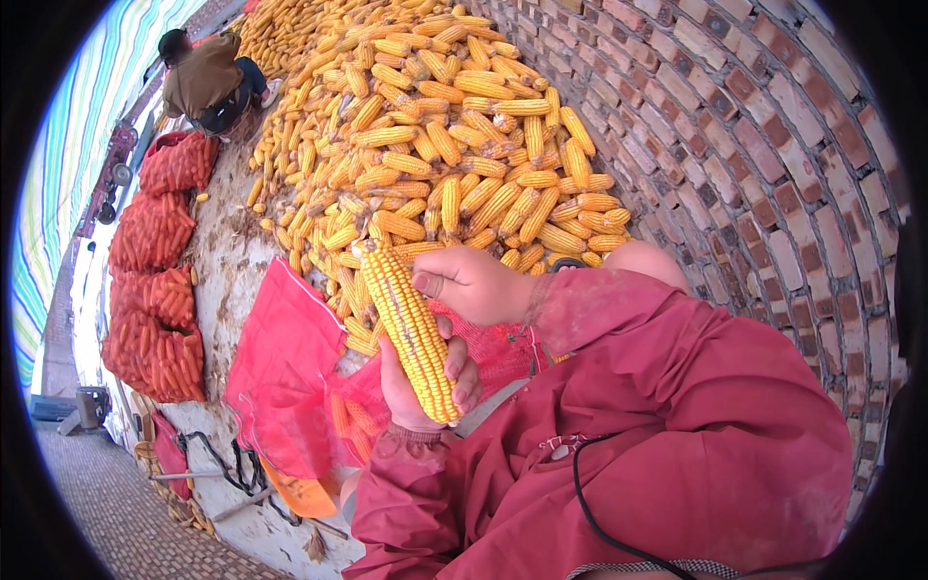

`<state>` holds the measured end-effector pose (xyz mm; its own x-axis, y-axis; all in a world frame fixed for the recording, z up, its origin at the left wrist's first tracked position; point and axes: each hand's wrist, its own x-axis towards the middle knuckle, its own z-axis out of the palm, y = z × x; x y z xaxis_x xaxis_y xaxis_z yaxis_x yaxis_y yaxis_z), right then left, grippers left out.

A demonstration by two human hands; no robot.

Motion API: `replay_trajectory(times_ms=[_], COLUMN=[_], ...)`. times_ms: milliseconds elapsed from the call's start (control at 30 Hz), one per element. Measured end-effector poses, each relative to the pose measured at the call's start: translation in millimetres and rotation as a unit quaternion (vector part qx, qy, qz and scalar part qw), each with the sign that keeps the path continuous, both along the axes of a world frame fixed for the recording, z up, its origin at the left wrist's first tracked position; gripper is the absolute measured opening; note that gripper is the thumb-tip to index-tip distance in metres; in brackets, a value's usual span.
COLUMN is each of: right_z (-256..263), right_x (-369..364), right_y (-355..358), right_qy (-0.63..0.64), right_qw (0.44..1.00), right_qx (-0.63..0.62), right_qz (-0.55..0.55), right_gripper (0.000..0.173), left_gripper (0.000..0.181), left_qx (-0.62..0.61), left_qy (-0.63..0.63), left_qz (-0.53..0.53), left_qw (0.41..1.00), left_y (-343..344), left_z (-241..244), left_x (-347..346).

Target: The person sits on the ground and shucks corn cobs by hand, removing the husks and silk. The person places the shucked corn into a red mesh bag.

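My left hand (428, 373) is wrapped around the lower part of a husked corn cob (406, 330), which tilts with its stalk end away from me. Beside the cob's upper half is my right hand (475, 283), fingers curled and thumb near the kernels; whether it touches them or pinches anything is unclear. A red mesh sack (286, 362) with some cobs inside lies spread beneath and left of my hands. Past my hands rises a large heap of yellow corn cobs (442, 145), some bearing dry husk bits.
Several filled red mesh sacks (152, 232) stand in a row at left. A person (206, 80) crouches by the heap at upper left. A brick wall (725, 145) runs along the right. An orange plastic piece (301, 493) and dark straps (232, 464) lie lower left.
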<state>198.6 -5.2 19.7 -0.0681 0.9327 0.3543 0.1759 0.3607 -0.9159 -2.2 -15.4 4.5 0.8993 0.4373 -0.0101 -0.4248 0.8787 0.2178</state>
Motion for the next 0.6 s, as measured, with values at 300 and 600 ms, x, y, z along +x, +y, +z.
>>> replay_trajectory(times_ms=[300, 600], right_z=[1.2, -9.1], right_x=[2.9, 0.6], right_y=[-0.7, 2.4], right_qy=[0.047, 0.117], right_qw=[0.995, 0.989], right_qx=[-0.056, -0.084], right_qz=[-0.072, -0.027], right_gripper=[0.03, 0.018], left_gripper=[0.076, 0.074], left_qx=[0.015, 0.033], left_qy=[0.015, 0.071], left_qz=[0.008, 0.064], left_qw=[1.0, 0.995], left_y=[0.8, 2.2], left_z=[2.0, 7.1], left_x=[-2.1, -1.9])
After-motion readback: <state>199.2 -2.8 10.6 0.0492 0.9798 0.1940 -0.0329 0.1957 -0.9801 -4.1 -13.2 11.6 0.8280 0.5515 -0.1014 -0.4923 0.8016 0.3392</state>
